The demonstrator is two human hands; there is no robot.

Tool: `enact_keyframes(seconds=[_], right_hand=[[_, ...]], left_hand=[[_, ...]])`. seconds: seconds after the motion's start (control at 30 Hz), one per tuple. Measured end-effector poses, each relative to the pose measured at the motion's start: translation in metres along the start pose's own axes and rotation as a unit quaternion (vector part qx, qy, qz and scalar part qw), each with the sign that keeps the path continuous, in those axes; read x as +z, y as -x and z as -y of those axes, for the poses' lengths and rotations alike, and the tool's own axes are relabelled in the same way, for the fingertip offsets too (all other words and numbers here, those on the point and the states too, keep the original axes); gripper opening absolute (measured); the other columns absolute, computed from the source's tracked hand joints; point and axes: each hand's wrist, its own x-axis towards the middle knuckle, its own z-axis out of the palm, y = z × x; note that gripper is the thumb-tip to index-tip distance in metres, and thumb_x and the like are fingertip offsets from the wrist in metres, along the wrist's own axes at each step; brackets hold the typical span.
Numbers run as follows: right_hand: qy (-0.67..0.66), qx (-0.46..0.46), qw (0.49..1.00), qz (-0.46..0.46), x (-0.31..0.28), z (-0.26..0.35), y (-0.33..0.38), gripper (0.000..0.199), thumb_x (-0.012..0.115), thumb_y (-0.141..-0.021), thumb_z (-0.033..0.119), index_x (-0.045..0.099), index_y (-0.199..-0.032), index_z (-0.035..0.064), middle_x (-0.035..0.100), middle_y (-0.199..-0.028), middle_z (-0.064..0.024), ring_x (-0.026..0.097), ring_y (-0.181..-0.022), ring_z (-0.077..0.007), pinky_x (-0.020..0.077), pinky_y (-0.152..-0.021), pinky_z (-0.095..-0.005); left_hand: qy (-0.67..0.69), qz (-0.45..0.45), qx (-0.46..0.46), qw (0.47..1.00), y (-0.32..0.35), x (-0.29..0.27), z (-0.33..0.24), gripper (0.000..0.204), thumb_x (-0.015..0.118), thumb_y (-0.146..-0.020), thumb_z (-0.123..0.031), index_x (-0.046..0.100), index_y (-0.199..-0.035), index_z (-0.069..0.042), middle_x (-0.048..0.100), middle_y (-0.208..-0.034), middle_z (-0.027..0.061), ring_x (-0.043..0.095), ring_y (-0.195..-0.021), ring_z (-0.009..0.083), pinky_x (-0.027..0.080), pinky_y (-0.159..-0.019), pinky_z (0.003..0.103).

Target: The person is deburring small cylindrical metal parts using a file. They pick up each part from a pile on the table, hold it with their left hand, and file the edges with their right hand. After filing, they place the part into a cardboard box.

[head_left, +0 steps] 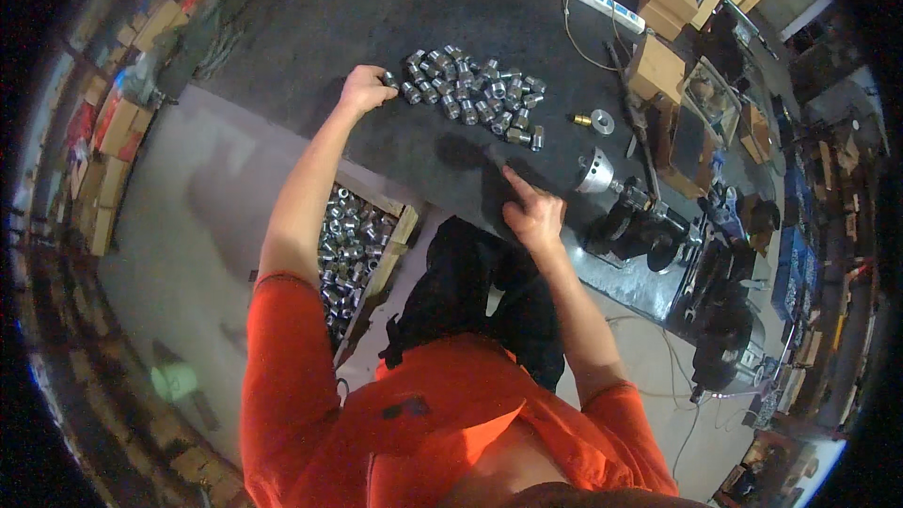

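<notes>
Orange shirt [442, 414] foremost; left hand [363, 90] seemingly pinches a hex fitting [390, 80] beside the pile [468, 96], likely arranging; right hand [536, 217] looks slack, empty; gentle release seems needed next.

Left of the nut pile [468, 113], the left hand [365, 89] pinches one nut [390, 79]. The right hand [536, 216], index finger [517, 183] extended, is on the pile's near side.

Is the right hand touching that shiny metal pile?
Apart: the head view shows dark tabletop between the right hand and the metal pile.
</notes>
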Motion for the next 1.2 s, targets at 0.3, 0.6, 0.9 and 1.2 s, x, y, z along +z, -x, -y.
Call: enact_keyframes(seconds=[0.3, 0.6, 0.9, 1.2], right_hand=[[-0.025, -0.027, 0.999, 0.000, -0.003, -0.008, 0.002, 0.059, 0.065, -0.061, 0.015, 0.061, -0.120, 0.0188, 0.067, -0.091, -0.0186, 0.066, -0.078, -0.0352, 0.0528, -0.074, -0.0427], [-0.001, -0.013, 1.000, -0.028, -0.001, 0.008, -0.002, 0.054, 0.059, -0.059, 0.011, 0.067, -0.112, 0.0181, 0.063, -0.068, -0.0154, 0.063, -0.062, -0.0290, 0.0509, -0.065, -0.0377], [0.018, -0.017, 1.000, -0.003, -0.001, 0.002, 0.001, 0.055, 0.061, -0.061, 0.016, 0.065, -0.116, 0.0206, 0.067, -0.082, -0.0172, 0.065, -0.071, -0.0330, 0.0526, -0.067, -0.0422], [0.040, -0.042, 0.998, -0.015, 0.004, -0.001, 0.001, 0.054, 0.060, -0.061, 0.016, 0.065, -0.114, 0.0194, 0.067, -0.081, -0.0174, 0.064, -0.070, -0.0344, 0.0526, -0.068, -0.0431]], left_hand=[[-0.035, 0.034, 0.090, 0.995, 0.002, 0.007, -0.021, 0.050, 0.060, -0.073, -0.007, 0.054, -0.122, 0.002, 0.064, -0.070, 0.0108, 0.061, -0.061, 0.0184, 0.048, -0.060, 0.031], [0.094, -0.081, 0.011, 0.992, 0.154, -0.054, 0.056, 0.028, 0.061, -0.082, -0.012, 0.063, -0.107, 0.001, 0.065, -0.075, 0.0164, 0.061, -0.060, 0.0203, 0.048, -0.059, 0.033], [-0.367, -0.017, -0.078, 0.927, 0.193, -0.014, 0.114, 0.017, 0.056, -0.075, -0.008, 0.066, -0.089, -0.005, 0.066, -0.095, 0.0166, 0.065, -0.091, 0.0320, 0.053, -0.077, 0.039], [-0.494, 0.095, -0.068, 0.861, 0.161, -0.005, 0.118, 0.020, 0.053, -0.080, -0.011, 0.068, -0.092, -0.007, 0.068, -0.098, 0.0112, 0.067, -0.092, 0.0266, 0.054, -0.075, 0.039]])
